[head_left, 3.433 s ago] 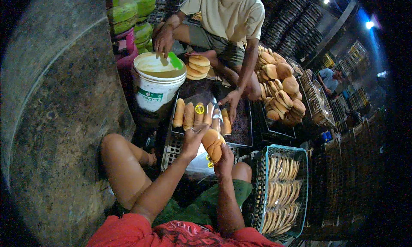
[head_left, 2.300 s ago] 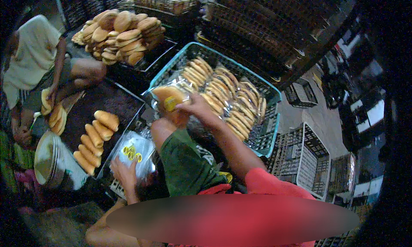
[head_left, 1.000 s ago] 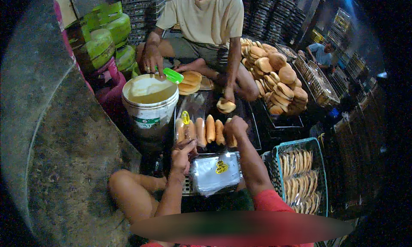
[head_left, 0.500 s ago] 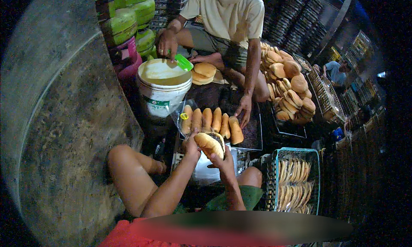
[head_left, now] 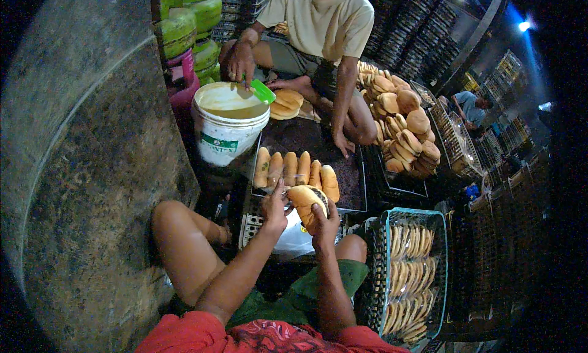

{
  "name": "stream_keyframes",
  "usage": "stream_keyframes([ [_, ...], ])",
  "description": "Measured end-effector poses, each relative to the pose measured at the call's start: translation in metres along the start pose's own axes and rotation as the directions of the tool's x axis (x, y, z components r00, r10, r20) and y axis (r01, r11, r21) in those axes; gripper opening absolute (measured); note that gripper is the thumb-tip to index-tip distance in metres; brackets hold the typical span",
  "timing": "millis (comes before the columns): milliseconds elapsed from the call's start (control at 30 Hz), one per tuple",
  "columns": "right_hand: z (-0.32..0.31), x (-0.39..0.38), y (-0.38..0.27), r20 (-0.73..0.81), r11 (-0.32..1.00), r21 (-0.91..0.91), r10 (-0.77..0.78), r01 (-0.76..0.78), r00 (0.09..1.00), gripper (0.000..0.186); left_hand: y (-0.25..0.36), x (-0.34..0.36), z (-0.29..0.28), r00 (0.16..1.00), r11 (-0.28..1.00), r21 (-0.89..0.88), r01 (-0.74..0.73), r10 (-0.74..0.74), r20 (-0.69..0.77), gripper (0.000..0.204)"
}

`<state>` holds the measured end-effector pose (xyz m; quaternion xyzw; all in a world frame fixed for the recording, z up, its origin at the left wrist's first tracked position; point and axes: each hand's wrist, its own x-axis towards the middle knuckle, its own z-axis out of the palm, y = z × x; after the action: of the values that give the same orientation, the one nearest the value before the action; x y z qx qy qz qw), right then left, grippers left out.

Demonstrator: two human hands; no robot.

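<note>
In front of me my right hand point(head_left: 326, 228) grips a filled bread roll point(head_left: 304, 206), its thumb near the slit where dark filling shows. My left hand point(head_left: 275, 207) is at the roll's left end, fingers bent and the index finger pointing up. A thin clear plastic bag point(head_left: 267, 186) appears pinched in it; its edges are hard to make out. Just beyond, several long bread rolls point(head_left: 290, 168) lie in a row on a dark tray point(head_left: 352, 178). Below my hands a stack of clear plastic bags point(head_left: 293, 239) rests on a crate.
Opposite sits a person holding a green spatula point(head_left: 263, 92) over a white bucket point(head_left: 229, 135). Round buns point(head_left: 285, 103) lie beside it. A heap of buns point(head_left: 407, 123) is at the right. Nearer stands a teal-edged crate point(head_left: 444, 261) of bagged buns. Green gas cylinders point(head_left: 177, 31) stand far left.
The roll in my right hand has tilted, its filled side turning up and right. The clear bag by my left hand has dropped lower. The person opposite has drawn a hand back from the row of rolls.
</note>
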<state>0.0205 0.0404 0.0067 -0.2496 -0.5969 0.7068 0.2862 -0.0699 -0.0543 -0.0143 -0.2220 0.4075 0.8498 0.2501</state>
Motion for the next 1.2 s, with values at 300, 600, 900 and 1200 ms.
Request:
stream_keyframes([
  [300, 0.008, -0.007, -0.013, -0.049, 0.983, 0.126, 0.142, -0.135, 0.989, 0.039, -0.004, -0.002, -0.002, 0.97, 0.994, 0.015, -0.108, 0.102, 0.221, 0.043],
  [600, 0.001, 0.005, -0.018, 0.044, 0.987, 0.143, 0.063, -0.068, 0.997, 0.035, 0.007, -0.02, 0.005, 0.923, 0.899, 0.333, -0.285, 0.164, 0.35, 0.035],
  [900, -0.005, 0.0, -0.015, 0.065, 0.994, -0.095, 0.056, -0.049, 0.996, 0.039, 0.008, -0.019, 0.005, 0.903, 0.991, -0.037, -0.128, 0.131, 0.41, 0.046],
  [1200, 0.002, -0.003, 0.0, 0.073, 0.998, -0.064, 0.026, -0.022, 0.997, 0.041, -0.01, -0.01, 0.002, 0.847, 0.887, -0.002, -0.461, 0.441, 0.295, 0.036],
])
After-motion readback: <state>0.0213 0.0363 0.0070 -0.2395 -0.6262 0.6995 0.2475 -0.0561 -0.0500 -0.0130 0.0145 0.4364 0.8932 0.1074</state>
